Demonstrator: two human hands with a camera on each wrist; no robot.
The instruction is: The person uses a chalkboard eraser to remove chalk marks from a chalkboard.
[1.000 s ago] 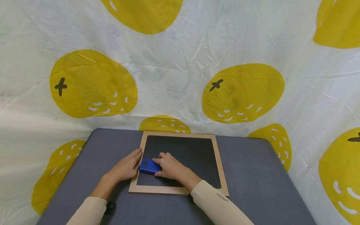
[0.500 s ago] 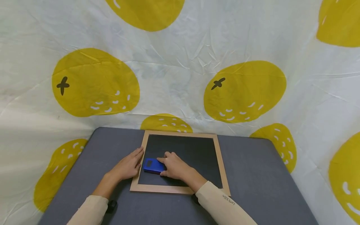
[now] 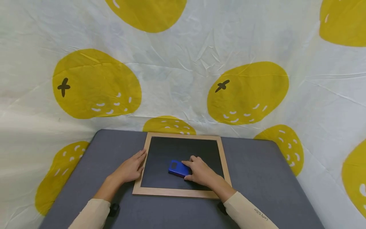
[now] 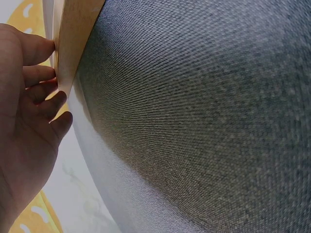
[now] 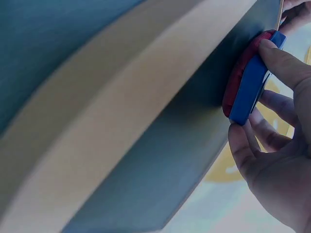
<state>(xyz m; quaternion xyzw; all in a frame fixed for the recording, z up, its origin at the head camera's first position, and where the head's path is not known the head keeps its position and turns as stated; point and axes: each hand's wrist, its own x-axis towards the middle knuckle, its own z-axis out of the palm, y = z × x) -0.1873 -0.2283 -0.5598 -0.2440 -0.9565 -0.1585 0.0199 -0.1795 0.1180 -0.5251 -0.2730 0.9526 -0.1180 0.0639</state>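
Note:
A black chalkboard (image 3: pixel 186 152) in a light wooden frame (image 3: pixel 177 192) lies flat on the grey table (image 3: pixel 257 178). My right hand (image 3: pixel 200 171) grips a blue eraser (image 3: pixel 178 168) with a red underside (image 5: pixel 235 82) and presses it on the board's middle. In the right wrist view the thumb and fingers (image 5: pixel 282 60) curl round the eraser (image 5: pixel 250 80). My left hand (image 3: pixel 130 168) rests flat on the table with straight fingers (image 4: pixel 46 77) against the frame's left edge (image 4: pixel 70 43).
A white cloth with large yellow fruit prints (image 3: pixel 97 84) hangs close behind and beside the table. The table's grey surface (image 4: pixel 204 126) runs left, right and in front of the board.
My right hand has slid the blue eraser rightward across the board, from near the left frame edge to the middle. The left hand has stayed in place.

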